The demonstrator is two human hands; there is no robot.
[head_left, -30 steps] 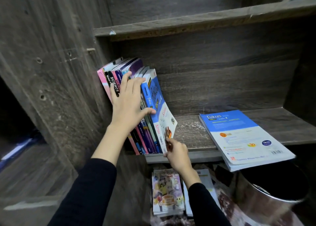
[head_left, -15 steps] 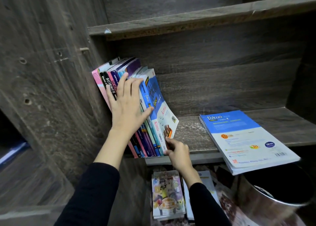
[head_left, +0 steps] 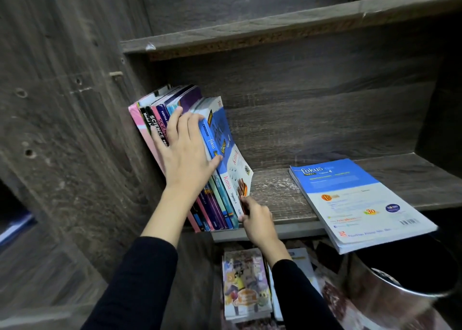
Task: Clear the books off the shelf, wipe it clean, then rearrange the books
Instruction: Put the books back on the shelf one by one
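Observation:
A row of several books (head_left: 215, 202) leans left against the side wall of a dark wooden shelf (head_left: 280, 197). My left hand (head_left: 186, 154) lies flat on their spines with straight fingers, the thumb on the outermost blue and white Fokus book (head_left: 231, 152). My right hand (head_left: 256, 218) grips the bottom corner of that Fokus book at the shelf's front edge. Another blue and white Fokus book (head_left: 357, 202) lies flat on the right part of the shelf, overhanging the front edge.
An upper shelf board (head_left: 275, 29) runs above. Below the shelf lie a cartoon-cover book (head_left: 246, 284) and other books. A round metal bin (head_left: 400, 287) stands at the lower right under the overhanging book.
The view has shifted slightly. Both hands keep their places on the leaning books, and the row stands a little more upright.

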